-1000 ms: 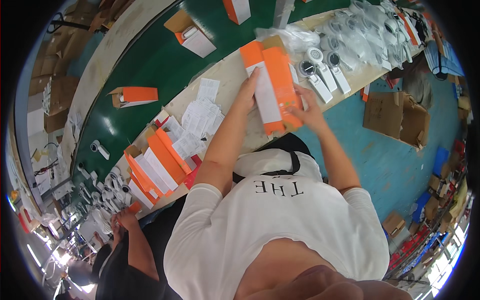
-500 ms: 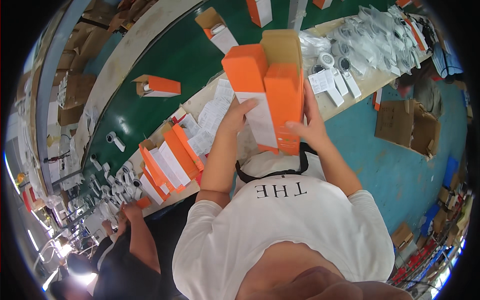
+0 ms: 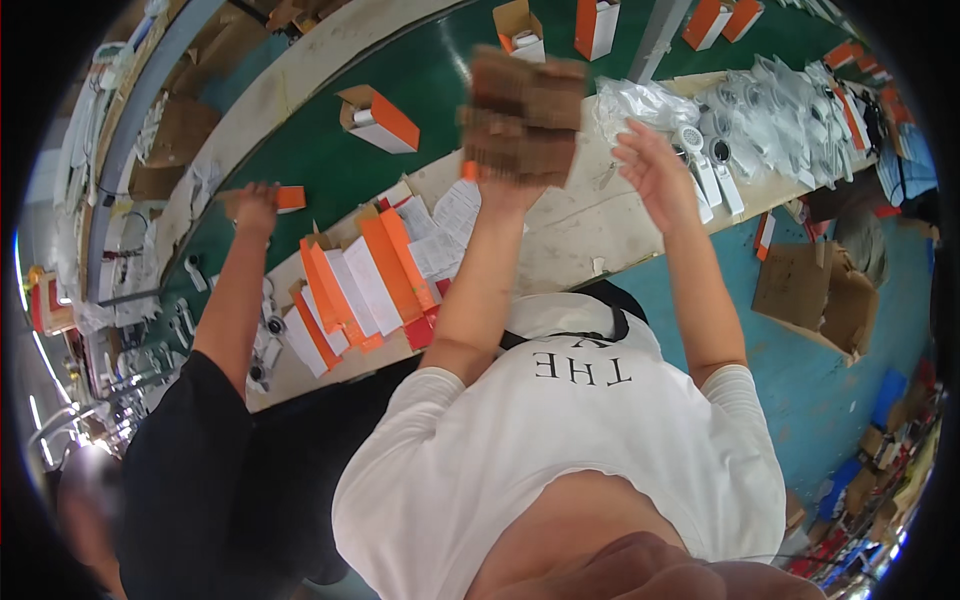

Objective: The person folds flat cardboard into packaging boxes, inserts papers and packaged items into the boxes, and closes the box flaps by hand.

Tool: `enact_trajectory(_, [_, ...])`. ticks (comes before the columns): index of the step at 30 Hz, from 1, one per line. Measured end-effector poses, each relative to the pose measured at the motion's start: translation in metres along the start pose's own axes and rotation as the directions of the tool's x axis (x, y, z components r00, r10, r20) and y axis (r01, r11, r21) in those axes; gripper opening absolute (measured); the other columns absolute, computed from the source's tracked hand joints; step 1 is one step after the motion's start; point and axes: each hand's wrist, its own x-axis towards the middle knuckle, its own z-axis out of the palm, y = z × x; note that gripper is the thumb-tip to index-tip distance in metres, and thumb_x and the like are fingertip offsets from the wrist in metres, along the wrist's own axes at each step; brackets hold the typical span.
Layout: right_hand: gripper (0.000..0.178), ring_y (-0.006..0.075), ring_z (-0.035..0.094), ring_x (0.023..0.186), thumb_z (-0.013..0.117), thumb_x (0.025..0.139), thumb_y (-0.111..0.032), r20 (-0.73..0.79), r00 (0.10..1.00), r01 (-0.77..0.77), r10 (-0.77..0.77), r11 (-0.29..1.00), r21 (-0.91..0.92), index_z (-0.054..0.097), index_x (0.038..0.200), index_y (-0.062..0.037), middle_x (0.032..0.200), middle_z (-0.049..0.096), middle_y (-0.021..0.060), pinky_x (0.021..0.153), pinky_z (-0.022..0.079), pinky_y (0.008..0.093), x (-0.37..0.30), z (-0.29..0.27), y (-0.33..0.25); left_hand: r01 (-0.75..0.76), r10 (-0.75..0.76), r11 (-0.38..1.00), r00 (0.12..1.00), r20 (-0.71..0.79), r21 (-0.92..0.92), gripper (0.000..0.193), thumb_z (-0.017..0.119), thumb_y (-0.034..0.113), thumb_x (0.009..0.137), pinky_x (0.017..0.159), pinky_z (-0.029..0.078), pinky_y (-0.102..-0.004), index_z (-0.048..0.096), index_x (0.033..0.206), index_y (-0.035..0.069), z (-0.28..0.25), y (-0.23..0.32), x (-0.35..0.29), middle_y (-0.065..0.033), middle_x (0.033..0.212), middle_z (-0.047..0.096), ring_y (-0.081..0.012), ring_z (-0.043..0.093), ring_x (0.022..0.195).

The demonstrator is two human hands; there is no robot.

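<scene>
Left hand (image 3: pixel 510 190): raised above the bench, fingers clamped on the underside of the box (image 3: pixel 525 118); brown cardboard face now toward the camera, orange and white faces half a second ago.
Right hand (image 3: pixel 655 170): off the box since the earlier frame, fingers spread, holding nothing.
Co-worker's hand (image 3: pixel 255 205): on an orange carton (image 3: pixel 290 197) at the green conveyor belt (image 3: pixel 300 150).
Bench (image 3: pixel 590 215): flat orange-and-white cartons (image 3: pixel 360 280) left of the raised arm.

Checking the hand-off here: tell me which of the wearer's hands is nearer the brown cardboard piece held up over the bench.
Left. The left hand grips the brown cardboard piece from below, fingers on its lower edge. The right hand is open, off to the cardboard's right, apart from it.
</scene>
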Motion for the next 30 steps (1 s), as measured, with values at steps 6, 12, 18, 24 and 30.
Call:
enact_trajectory(6, [0.039,0.01,0.055,0.086,0.055,0.079,-0.003,0.226,0.951,0.28,-0.211,0.897,-0.341,0.05,0.118,-0.0049,0.112,0.054,0.0056,0.072,0.043,0.0223,-0.026,0.063,0.036,0.089,-0.126,0.907,0.99,-0.065,-0.411,0.05,0.047,0.039,0.08,0.083,0.043,-0.0501,0.046,0.114,0.002,0.0,0.013,-0.015,-0.0175,0.116,0.049,-0.0371,0.047,0.104])
enact_trajectory(12, [0.043,0.0125,0.058,0.082,0.061,0.074,-0.007,0.243,0.888,0.454,-0.39,0.666,-0.592,0.05,0.116,-0.0093,0.119,0.05,0.008,0.068,0.044,0.0227,-0.037,0.094,0.049,-0.003,-0.038,0.97,0.986,-0.161,-0.244,0.047,0.044,0.038,0.083,0.084,0.04,-0.049,0.046,0.113,0.003,0.017,0.01,-0.028,-0.0175,0.114,0.049,-0.0369,0.047,0.1])
enact_trajectory(18, [0.018,0.0155,0.06,0.076,0.061,0.077,-0.009,0.415,0.725,0.615,-0.549,0.247,-0.749,0.053,0.093,-0.0075,0.104,0.058,0.0073,0.062,0.047,0.0268,-0.023,0.083,0.049,0.057,-0.043,0.985,0.995,0.086,-0.163,0.048,0.042,0.041,0.083,0.091,0.033,-0.0496,0.047,0.113,0.004,0.016,0.013,-0.044,-0.0142,0.114,0.05,-0.0336,0.046,0.101])
enact_trajectory(24, [0.01,0.016,0.061,0.076,0.049,0.089,-0.017,0.085,0.937,0.288,-0.338,0.889,0.355,0.051,0.088,-0.0073,0.093,0.059,0.0099,0.062,0.048,0.0263,-0.032,0.024,-0.034,-0.145,0.136,0.91,0.989,0.052,0.388,0.051,0.038,0.045,0.087,0.088,0.043,-0.0341,0.047,0.117,0.005,0.016,0.028,-0.063,-0.0075,0.112,0.053,-0.0231,0.053,0.097])
enact_trajectory(30, [0.01,0.0219,0.055,0.05,0.052,0.087,-0.011,0.374,0.579,0.78,-0.725,0.626,0.005,0.044,0.088,-0.0068,0.061,0.055,0.0097,0.046,0.048,0.0307,-0.164,0.047,-0.099,-0.42,0.55,0.492,0.829,0.102,0.762,0.046,0.047,0.038,0.083,0.085,0.045,-0.0418,0.045,0.119,0.009,-0.029,0.052,-0.05,-0.0085,0.114,0.05,-0.0233,0.05,0.106])
